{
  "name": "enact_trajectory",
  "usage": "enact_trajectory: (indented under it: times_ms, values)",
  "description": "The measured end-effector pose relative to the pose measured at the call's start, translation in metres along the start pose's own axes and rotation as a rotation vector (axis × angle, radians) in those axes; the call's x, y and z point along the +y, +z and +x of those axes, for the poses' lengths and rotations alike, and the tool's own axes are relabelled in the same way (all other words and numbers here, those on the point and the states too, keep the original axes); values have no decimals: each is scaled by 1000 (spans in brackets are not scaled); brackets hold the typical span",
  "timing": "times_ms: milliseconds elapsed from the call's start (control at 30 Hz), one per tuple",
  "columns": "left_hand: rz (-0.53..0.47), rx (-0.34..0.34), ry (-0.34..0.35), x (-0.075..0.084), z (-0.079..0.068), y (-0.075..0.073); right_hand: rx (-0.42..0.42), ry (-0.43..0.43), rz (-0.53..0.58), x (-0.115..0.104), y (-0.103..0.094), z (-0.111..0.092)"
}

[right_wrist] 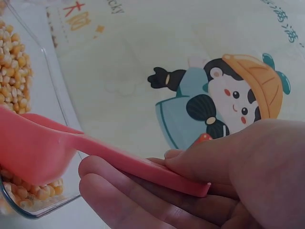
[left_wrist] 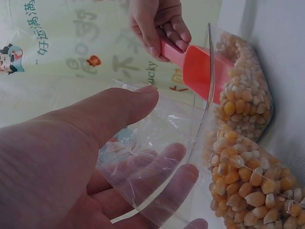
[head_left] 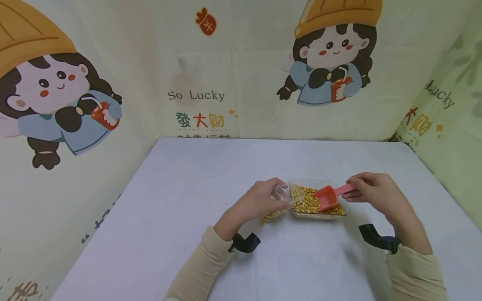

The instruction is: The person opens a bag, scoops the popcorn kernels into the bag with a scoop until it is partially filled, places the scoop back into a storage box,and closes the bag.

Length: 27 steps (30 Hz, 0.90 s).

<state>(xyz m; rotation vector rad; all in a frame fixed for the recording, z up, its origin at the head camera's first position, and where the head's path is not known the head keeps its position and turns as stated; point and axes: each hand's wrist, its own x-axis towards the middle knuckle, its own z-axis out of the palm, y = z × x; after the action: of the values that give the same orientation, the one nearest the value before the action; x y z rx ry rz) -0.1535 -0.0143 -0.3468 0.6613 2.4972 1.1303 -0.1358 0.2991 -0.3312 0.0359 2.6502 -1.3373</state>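
1. While the bag (head_left: pixel 272 217) beside the clear container (head_left: pixel 318 216) is held at its mouth by the left hand (head_left: pixel 260 196), thumb and fingers parted, kernels (left_wrist: pixel 250 183) could be spilled if the bag sagged.
2. The scoop (head_left: pixel 326 198), set inside the container, is pinched by the right hand (head_left: pixel 376 194); kernels could be flicked out by a jerk.
3. The white table (head_left: pixel 211 167) is backed by printed cloth (head_left: pixel 252 75).

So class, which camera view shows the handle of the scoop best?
The right wrist view: the handle of the red scoop shows nearly full length, right to its tip, in the right hand. In the head and left wrist views, that hand covers its end and only the exposed stretch shows.
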Motion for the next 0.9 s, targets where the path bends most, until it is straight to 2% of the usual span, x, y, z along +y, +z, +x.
enact_trajectory:
  times_ms: [233,600,900]
  values:
    - [-10,-4,-14,-1,1,1,-6,-17,49,2,5,2]
    - [0,-2,-8,1,2,1,12,-4,38,3,12,8]
    - [4,-4,-8,1,2,1,8,5,83,8,11,9]
